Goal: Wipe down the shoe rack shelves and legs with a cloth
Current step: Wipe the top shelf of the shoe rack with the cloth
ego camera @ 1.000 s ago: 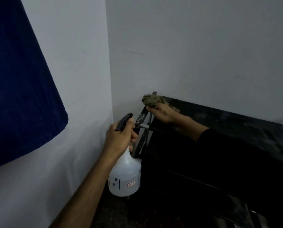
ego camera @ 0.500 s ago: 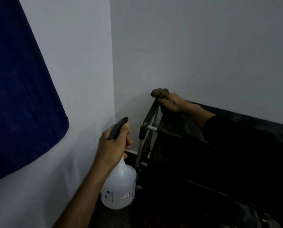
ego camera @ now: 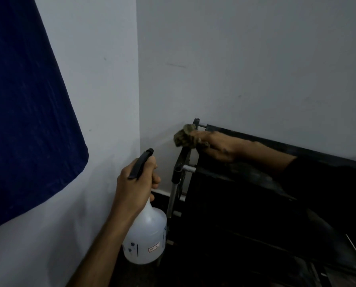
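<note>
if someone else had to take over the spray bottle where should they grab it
Probably the bare lower body of the translucent white plastic spray bottle, coming from the rack side or below. The left hand already wraps the neck and black trigger; the wall crowds the other side.

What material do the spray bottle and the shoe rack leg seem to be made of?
Spray bottle: probably plastic, since its milky white body looks translucent; the trigger is black and matte. Shoe rack leg: likely metal tube, silver with a slight shine, fitted into a black joint, perhaps plastic.

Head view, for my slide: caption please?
Right hand wipes shoe rack corner with cloth; left hand holds spray bottle.
</note>
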